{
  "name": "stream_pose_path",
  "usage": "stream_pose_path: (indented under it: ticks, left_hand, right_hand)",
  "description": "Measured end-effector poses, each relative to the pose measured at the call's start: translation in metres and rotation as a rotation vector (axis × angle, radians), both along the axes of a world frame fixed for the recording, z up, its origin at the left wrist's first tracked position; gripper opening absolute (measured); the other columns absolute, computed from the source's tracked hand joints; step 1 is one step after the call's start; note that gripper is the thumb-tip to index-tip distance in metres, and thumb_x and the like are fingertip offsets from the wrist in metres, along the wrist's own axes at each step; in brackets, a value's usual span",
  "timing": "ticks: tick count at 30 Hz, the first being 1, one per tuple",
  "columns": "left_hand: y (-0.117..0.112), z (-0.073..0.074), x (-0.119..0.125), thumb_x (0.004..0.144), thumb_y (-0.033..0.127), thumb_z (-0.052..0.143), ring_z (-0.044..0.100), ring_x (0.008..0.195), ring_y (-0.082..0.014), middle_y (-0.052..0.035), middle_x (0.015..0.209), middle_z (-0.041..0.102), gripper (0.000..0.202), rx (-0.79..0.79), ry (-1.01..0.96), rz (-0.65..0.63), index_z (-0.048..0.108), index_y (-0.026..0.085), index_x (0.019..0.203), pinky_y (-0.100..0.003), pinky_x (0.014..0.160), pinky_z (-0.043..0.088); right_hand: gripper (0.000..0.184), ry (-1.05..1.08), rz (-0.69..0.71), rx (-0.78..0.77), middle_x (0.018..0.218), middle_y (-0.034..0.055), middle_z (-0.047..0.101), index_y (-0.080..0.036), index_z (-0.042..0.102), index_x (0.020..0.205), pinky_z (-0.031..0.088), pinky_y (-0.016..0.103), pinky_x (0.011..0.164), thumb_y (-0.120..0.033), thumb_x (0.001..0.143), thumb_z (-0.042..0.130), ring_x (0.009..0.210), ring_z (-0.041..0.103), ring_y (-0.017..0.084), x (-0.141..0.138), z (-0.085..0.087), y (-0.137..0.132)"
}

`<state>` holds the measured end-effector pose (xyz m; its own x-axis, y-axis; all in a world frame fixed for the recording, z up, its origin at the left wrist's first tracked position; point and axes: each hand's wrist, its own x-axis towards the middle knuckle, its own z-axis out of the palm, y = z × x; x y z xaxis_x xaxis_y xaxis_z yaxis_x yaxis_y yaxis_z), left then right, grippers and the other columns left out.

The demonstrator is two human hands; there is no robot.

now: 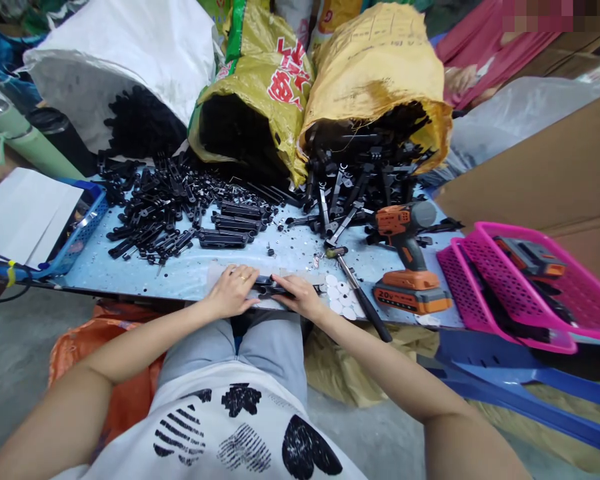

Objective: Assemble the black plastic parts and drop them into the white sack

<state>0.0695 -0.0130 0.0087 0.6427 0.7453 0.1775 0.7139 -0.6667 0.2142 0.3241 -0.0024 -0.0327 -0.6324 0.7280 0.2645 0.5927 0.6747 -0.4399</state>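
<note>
At the front edge of the blue table (145, 280), a long black plastic part (266, 287) lies between my two hands. My left hand (234, 291) is closed round its left end, a ring showing on one finger. My right hand (300, 296) grips the other end, thumb and fingers pressed on it. Just beyond lie several similar black assemblies (233, 223) in a stack. White round stickers (341, 297) sit right of my right hand, and a hammer (363, 293) with a black handle lies beside them.
An orange cordless drill (405, 260) stands on the right, near pink baskets (510, 287). Loose black parts (165, 207) cover the back left. A white sack (125, 40), a green-gold sack (255, 87) and a yellow sack (375, 67) line the rear. Another person's sleeve (480, 47) shows top right.
</note>
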Motion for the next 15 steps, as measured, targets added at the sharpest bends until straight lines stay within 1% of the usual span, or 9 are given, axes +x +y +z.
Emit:
stream_pose_path:
  ticks: [2,4,7,9,11,12,13,14,15]
  left_hand:
    - [0.005,-0.004,0.020,0.082,0.055,0.053,0.052,0.105,-0.0310,-0.0182,0.110,0.059,0.058,-0.089,0.030,0.021,0.052,0.009,0.116,-0.043,0.087,0.038]
    - [0.009,-0.008,0.029,0.079,0.062,0.052,0.053,0.097,-0.0301,-0.0162,0.102,0.059,0.060,-0.117,0.034,0.022,0.054,0.010,0.109,-0.041,0.082,0.039]
    - [0.011,-0.011,0.026,0.075,0.069,0.050,0.053,0.096,-0.0300,-0.0162,0.103,0.059,0.068,-0.100,0.023,-0.023,0.054,0.010,0.108,-0.040,0.082,0.038]
    - [0.010,-0.009,0.021,0.078,0.066,0.049,0.053,0.097,-0.0296,-0.0172,0.107,0.058,0.068,-0.076,0.046,-0.064,0.052,0.009,0.114,-0.039,0.081,0.038]
    - [0.008,-0.007,0.015,0.085,0.056,0.047,0.053,0.098,-0.0292,-0.0190,0.112,0.057,0.063,-0.022,0.103,-0.087,0.047,0.006,0.123,-0.039,0.080,0.038]
    - [0.008,-0.007,0.012,0.088,0.051,0.045,0.054,0.097,-0.0291,-0.0198,0.111,0.058,0.059,0.009,0.131,-0.088,0.046,0.005,0.126,-0.039,0.078,0.038]
    - [0.009,-0.007,0.010,0.090,0.048,0.043,0.055,0.095,-0.0289,-0.0201,0.108,0.059,0.055,0.034,0.149,-0.084,0.048,0.005,0.125,-0.039,0.076,0.038]
    - [0.010,-0.007,0.007,0.092,0.047,0.040,0.056,0.091,-0.0284,-0.0197,0.101,0.061,0.051,0.051,0.152,-0.073,0.053,0.005,0.118,-0.038,0.073,0.039]
    - [0.012,-0.006,0.004,0.092,0.046,0.038,0.056,0.085,-0.0273,-0.0183,0.092,0.062,0.048,0.062,0.140,-0.058,0.059,0.006,0.108,-0.038,0.070,0.040]
  right_hand:
    - [0.043,-0.039,-0.015,0.039,0.095,0.0097,0.065,-0.020,0.052,0.129,0.049,0.033,0.074,-0.039,0.090,0.052,0.087,0.059,0.020,0.001,-0.006,0.001]
    - [0.042,-0.046,0.054,0.050,0.096,0.0096,0.065,-0.020,0.052,0.129,0.048,0.032,0.074,-0.039,0.091,0.050,0.086,0.058,0.019,0.003,-0.006,0.006]
    - [0.043,-0.054,0.216,0.042,0.090,0.0075,0.064,-0.020,0.050,0.130,0.046,0.028,0.072,-0.040,0.093,0.047,0.081,0.057,0.016,0.008,0.001,0.018]
    - [0.043,-0.126,0.264,0.066,0.091,0.0072,0.064,-0.020,0.050,0.130,0.045,0.027,0.071,-0.042,0.093,0.045,0.081,0.057,0.016,0.011,0.007,0.024]
    - [0.045,-0.247,0.218,0.116,0.093,0.0085,0.064,-0.020,0.054,0.125,0.043,0.028,0.068,-0.048,0.092,0.044,0.081,0.057,0.017,0.013,0.013,0.026]
    - [0.047,-0.306,0.162,0.142,0.090,0.0093,0.064,-0.018,0.059,0.117,0.042,0.028,0.066,-0.053,0.090,0.044,0.079,0.057,0.018,0.012,0.015,0.025]
    - [0.050,-0.350,0.096,0.165,0.084,0.0098,0.064,-0.016,0.064,0.105,0.040,0.028,0.064,-0.058,0.088,0.044,0.076,0.057,0.019,0.011,0.017,0.024]
    - [0.053,-0.372,0.038,0.181,0.077,0.0097,0.063,-0.014,0.067,0.090,0.039,0.028,0.061,-0.062,0.086,0.043,0.071,0.056,0.019,0.009,0.019,0.022]
    - [0.056,-0.374,-0.002,0.191,0.069,0.0089,0.060,-0.014,0.065,0.077,0.037,0.028,0.058,-0.065,0.085,0.042,0.065,0.055,0.018,0.007,0.022,0.019]
